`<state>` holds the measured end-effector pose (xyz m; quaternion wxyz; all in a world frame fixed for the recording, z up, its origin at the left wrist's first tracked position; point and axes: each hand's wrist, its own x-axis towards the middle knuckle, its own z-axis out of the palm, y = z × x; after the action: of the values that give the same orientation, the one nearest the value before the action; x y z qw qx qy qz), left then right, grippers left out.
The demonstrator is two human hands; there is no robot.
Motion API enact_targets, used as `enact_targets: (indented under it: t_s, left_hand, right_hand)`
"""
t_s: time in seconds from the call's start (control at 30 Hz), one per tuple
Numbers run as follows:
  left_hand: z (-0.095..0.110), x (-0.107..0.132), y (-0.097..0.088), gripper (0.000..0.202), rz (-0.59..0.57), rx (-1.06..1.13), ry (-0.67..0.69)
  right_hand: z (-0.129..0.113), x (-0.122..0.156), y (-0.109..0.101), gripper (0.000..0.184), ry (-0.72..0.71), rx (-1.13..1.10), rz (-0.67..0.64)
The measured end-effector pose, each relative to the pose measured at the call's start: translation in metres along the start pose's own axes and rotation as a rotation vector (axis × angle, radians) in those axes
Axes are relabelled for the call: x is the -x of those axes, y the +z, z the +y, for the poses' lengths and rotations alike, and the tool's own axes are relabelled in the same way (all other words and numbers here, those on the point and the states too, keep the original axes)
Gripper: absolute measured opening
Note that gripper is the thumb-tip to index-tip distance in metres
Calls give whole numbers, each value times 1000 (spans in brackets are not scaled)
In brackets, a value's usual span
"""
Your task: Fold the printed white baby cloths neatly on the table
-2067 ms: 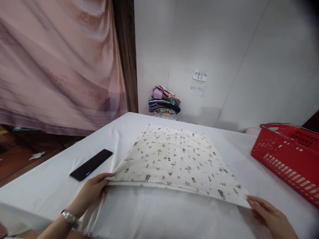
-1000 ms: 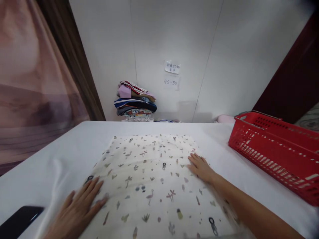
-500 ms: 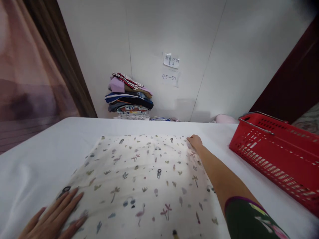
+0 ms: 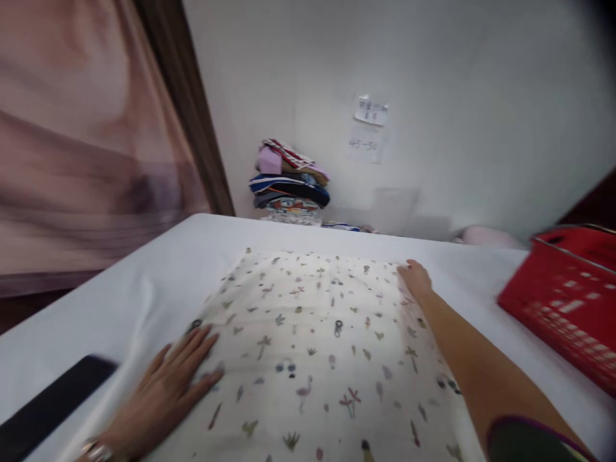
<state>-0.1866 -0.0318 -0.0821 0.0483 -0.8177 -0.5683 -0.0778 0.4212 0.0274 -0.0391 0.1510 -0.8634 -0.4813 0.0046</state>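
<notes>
A cream cloth (image 4: 317, 333) printed with small plants and flamingos lies flat on the white-covered table (image 4: 144, 276). My left hand (image 4: 173, 378) rests on the cloth's near left part, palm down with fingers stretched out. My right arm reaches across the cloth, and my right hand (image 4: 414, 277) sits at its far right corner; the fingers are curled at the edge, and I cannot make out whether they grip the fabric.
A black phone (image 4: 52, 404) lies at the table's near left. A red plastic basket (image 4: 568, 301) stands at the right. A pile of folded clothes (image 4: 289, 183) sits against the white wall behind the table. A pink curtain (image 4: 81, 128) hangs at left.
The view has swung left, bringing the phone back into sight. My left hand has slid forward on the cloth. My right hand stays at the far right corner.
</notes>
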Motion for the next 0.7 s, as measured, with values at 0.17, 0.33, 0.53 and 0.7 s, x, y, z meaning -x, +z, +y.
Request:
enact_targets:
  t_s: [0.17,0.33,0.53,0.7]
  left_hand:
    - [12,9,-31,65,-129,90,58]
    - [4,-16,-39,53,-111,171,16]
    - [34,-126,-30,58,3,98,108]
    - [49,-202,-26,65,-130,78,-25]
  right_hand:
    - [-4,0,22,54,-181,116,103]
    - [-13,13,41,61,-362,211,-80]
    - [-28,30,33,67,-304,228,-157]
    - [-29,23,28,63,-297,182,-189]
